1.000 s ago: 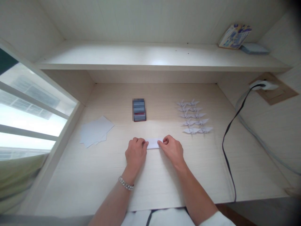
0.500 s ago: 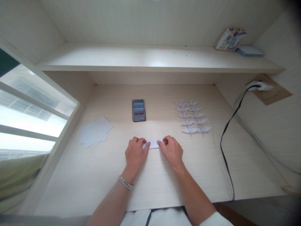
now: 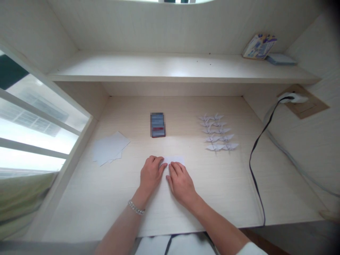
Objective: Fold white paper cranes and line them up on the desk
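Observation:
A white sheet of paper, folded into a narrow strip, lies on the desk in front of me. My left hand pinches its left end between thumb and fingers. Across the near edge of the strip rest the fingertips of my right hand, stretched out and pressing down, thumb apart; they cover part of that edge. Several folded paper cranes stand in two columns to the right. A fan of loose white sheets lies to the left.
Behind the strip lies a phone-like dark rectangle, its surface pixelated. A black cable runs from the wall socket down the desk's right side. Overhead, a shelf carries a patterned box and a flat blue-grey item.
My right hand has left the strip's right end and moved left to its near edge, fingers now laid flat. My left hand remains at the left end.

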{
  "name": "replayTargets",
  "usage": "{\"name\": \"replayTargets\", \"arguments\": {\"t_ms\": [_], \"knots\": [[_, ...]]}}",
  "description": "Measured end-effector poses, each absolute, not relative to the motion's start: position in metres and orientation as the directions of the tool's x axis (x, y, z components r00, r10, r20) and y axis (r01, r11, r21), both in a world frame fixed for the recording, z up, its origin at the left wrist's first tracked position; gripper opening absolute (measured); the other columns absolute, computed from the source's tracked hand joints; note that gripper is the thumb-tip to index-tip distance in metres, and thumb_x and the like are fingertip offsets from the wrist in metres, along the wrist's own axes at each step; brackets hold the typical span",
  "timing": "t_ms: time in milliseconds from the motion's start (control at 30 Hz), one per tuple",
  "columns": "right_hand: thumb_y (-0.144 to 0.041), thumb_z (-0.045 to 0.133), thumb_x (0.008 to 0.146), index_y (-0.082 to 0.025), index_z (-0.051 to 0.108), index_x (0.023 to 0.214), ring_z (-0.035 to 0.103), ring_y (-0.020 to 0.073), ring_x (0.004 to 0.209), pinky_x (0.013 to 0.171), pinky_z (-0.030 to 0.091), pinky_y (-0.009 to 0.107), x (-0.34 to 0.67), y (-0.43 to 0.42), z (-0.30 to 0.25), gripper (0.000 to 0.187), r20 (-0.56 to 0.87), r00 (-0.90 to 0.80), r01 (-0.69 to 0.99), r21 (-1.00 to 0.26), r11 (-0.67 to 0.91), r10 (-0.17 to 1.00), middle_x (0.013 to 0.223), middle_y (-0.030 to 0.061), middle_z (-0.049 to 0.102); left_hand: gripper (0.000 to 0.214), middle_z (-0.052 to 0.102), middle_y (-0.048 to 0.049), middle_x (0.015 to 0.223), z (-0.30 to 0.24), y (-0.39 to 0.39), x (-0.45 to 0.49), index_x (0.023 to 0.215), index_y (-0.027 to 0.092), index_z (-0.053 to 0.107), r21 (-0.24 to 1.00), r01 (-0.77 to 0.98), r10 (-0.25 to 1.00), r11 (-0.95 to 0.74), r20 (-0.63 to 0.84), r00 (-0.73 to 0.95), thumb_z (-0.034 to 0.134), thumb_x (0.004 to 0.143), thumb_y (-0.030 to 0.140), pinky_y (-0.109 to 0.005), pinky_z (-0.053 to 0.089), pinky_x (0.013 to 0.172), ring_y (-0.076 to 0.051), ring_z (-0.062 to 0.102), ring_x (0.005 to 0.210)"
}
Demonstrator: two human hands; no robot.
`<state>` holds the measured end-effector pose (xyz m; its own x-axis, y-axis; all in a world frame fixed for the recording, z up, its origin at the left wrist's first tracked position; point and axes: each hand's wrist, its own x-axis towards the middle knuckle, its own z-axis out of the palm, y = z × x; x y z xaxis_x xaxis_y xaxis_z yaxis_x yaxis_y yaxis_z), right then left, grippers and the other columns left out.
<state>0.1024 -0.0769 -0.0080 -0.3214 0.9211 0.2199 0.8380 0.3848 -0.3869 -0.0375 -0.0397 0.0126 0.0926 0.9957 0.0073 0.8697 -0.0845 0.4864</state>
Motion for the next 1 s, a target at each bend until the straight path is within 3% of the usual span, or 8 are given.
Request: {"name": "replayTargets", "arguments": {"t_ms": [100, 167, 267, 533, 767, 900, 1000], "knots": [[-0.026, 0.041, 0.087, -0.009, 0.047, 0.125, 0.040, 0.0267, 0.115, 0.100, 0.036, 0.042, 0.105, -0.077, -0.007, 0.042, 0.198, -0.340, 0.839, -0.379, 0.392, 0.919, 0.122, 0.0152, 0.051, 0.022, 0.057, -0.0075, 0.101, 0.008, -0.050, -0.050, 0.100, 0.020, 0.059, 0.569, 0.810, 0.990, -0.138, 0.073, 0.117, 0.044, 0.085, 0.026, -0.031, 0.043, 0.087, -0.019, 0.052, 0.097], [-0.026, 0.041, 0.088, -0.011, 0.048, 0.125, 0.040, 0.0264, 0.115, 0.099, 0.037, 0.042, 0.105, -0.076, -0.006, 0.041, 0.193, -0.340, 0.842, -0.373, 0.390, 0.920, 0.123, 0.0151, 0.051, 0.024, 0.056, -0.0078, 0.110, 0.007, -0.060, -0.051, 0.101, 0.020, 0.060, 0.559, 0.808, 0.982, -0.185, 0.132, 0.134, 0.041, 0.086, 0.022, -0.033, 0.041, 0.091, -0.019, 0.049, 0.104], [-0.025, 0.040, 0.089, -0.013, 0.052, 0.121, 0.042, 0.0260, 0.115, 0.098, 0.038, 0.042, 0.104, -0.076, -0.005, 0.037, 0.196, -0.333, 0.849, -0.363, 0.384, 0.922, 0.122, 0.0146, 0.051, 0.033, 0.056, -0.0069, 0.119, 0.009, -0.073, -0.044, 0.117, 0.021, 0.053, 0.489, 0.814, 0.947, -0.315, 0.113, 0.299, 0.039, 0.087, 0.018, -0.036, 0.038, 0.091, -0.021, 0.046, 0.108], [-0.030, 0.038, 0.090, -0.012, 0.046, 0.127, 0.037, 0.0260, 0.122, 0.103, 0.030, 0.042, 0.117, -0.081, -0.004, 0.042, 0.165, -0.383, 0.858, -0.301, 0.416, 0.909, 0.130, 0.0116, 0.048, 0.041, 0.055, -0.0058, 0.123, 0.013, -0.081, -0.034, 0.127, 0.028, 0.046, 0.324, 0.890, 0.945, -0.322, 0.061, 0.320, 0.042, 0.087, 0.023, -0.039, 0.035, 0.084, -0.024, 0.045, 0.106], [-0.038, 0.041, 0.088, -0.011, 0.043, 0.129, 0.033, 0.0289, 0.127, 0.102, 0.026, 0.048, 0.149, -0.089, -0.004, 0.050, 0.124, -0.288, 0.928, -0.209, 0.309, 0.950, 0.136, 0.0144, 0.041, 0.038, 0.054, -0.0035, 0.122, 0.017, -0.083, -0.029, 0.125, 0.035, 0.046, 0.253, 0.912, 0.946, -0.323, 0.062, 0.318, 0.040, 0.088, 0.031, -0.041, 0.034, 0.079, -0.026, 0.043, 0.105], [-0.037, 0.044, 0.086, -0.007, 0.051, 0.122, 0.031, 0.0324, 0.125, 0.101, 0.027, 0.049, 0.136, -0.091, 0.004, 0.047, 0.153, -0.200, 0.947, -0.224, 0.231, 0.968, 0.134, 0.0184, 0.042, 0.038, 0.053, -0.0036, 0.122, 0.018, -0.083, -0.029, 0.124, 0.035, 0.047, 0.251, 0.909, 0.943, -0.333, 0.063, 0.328, 0.041, 0.087, 0.031, -0.041, 0.034, 0.079, -0.026, 0.043, 0.104], [-0.033, 0.043, 0.087, -0.007, 0.049, 0.124, 0.037, 0.0288, 0.120, 0.101, 0.029, 0.044, 0.116, -0.094, 0.006, 0.046, 0.164, -0.256, 0.909, -0.295, 0.295, 0.953, 0.133, 0.0163, 0.043, 0.041, 0.053, -0.0050, 0.122, 0.016, -0.083, -0.030, 0.125, 0.032, 0.047, 0.252, 0.905, 0.939, -0.342, 0.067, 0.336, 0.045, 0.085, 0.028, -0.041, 0.035, 0.080, -0.027, 0.043, 0.104]]}}
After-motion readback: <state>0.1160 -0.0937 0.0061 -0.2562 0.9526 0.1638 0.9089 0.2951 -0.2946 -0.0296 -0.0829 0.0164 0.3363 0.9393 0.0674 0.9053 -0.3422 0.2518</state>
